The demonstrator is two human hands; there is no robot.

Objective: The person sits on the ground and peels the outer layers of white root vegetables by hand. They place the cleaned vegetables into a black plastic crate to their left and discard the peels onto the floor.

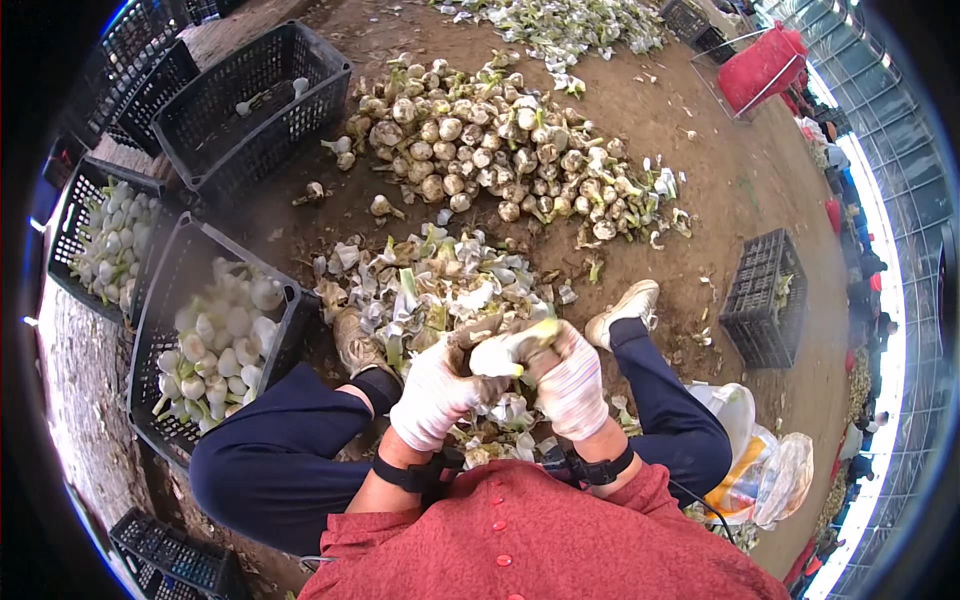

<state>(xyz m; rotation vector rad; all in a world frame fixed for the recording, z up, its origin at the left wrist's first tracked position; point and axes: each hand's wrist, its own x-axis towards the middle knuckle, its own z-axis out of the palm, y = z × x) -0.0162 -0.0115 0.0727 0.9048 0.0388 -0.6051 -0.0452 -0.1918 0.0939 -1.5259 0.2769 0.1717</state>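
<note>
Both of my hands wear soiled white knit gloves and meet over a heap of peeled garlic skins [442,292]. My left hand [450,386] holds the bulb end of a white garlic bulb [495,357]. My right hand [566,375] grips its pale green stem. Beyond the skins lies a large pile of unpeeled, dirt-stained garlic bulbs [480,142]. To my left, a black plastic crate [214,236] holds many clean white garlic bulbs [225,345] with green stems.
Another crate of white bulbs [112,247] stands farther left. A black crate [255,142] with a few bulbs is at the upper left. An upturned-looking crate [765,300] and plastic bags [765,480] are at right. A red padded seat [761,67] stands at the upper right.
</note>
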